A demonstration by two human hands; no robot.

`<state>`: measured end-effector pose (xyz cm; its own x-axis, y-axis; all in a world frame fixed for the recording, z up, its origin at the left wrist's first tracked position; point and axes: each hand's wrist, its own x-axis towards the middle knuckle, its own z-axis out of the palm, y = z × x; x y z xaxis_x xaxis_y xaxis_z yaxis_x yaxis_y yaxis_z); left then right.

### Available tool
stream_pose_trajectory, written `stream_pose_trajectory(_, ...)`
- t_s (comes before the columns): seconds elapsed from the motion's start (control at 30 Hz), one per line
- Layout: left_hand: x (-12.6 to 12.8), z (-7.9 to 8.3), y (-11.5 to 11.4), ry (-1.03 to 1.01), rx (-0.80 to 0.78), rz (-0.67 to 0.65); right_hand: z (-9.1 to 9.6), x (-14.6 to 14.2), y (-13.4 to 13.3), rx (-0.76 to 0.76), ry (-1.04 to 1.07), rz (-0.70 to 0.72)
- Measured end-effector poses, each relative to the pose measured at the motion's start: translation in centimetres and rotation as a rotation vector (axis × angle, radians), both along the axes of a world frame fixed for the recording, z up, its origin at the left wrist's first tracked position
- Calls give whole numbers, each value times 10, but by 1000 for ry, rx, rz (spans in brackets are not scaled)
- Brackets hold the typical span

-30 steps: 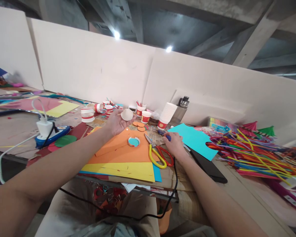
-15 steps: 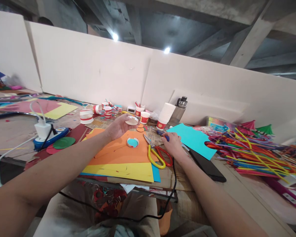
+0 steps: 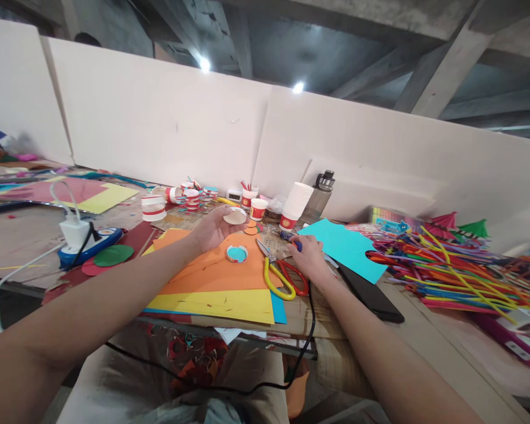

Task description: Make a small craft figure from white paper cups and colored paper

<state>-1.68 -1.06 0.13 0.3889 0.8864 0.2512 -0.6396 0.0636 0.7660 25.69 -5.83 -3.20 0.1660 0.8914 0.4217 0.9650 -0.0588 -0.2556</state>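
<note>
My left hand (image 3: 214, 228) is raised over the orange paper (image 3: 212, 272), palm up, with its fingers curled round a small white cup bottom (image 3: 233, 215). My right hand (image 3: 308, 257) rests on the table, closed on a blue-handled tool (image 3: 292, 241) whose black cable (image 3: 311, 321) runs down off the table edge. Between my hands lie a cut cup ring with a teal inside (image 3: 237, 254) and yellow-and-red scissors (image 3: 282, 277). Small orange discs (image 3: 250, 229) lie just beyond my left hand.
A stack of white paper cups (image 3: 297, 204), a water bottle (image 3: 320, 195) and several cut cups (image 3: 189, 195) stand by the back wall. Teal paper (image 3: 342, 246) and a heap of coloured straws (image 3: 450, 272) lie right. A charger on a power strip (image 3: 82, 238) sits left.
My left hand has turned the white cup bottom and drawn it slightly lower and nearer, closing its fingers round it more. My right hand has stayed on the blue-handled tool.
</note>
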Motion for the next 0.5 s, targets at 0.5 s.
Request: stream_pose_trajectory(0.5,5,-3,-5,92,273,193,3,-4,-4,-2,4,8)
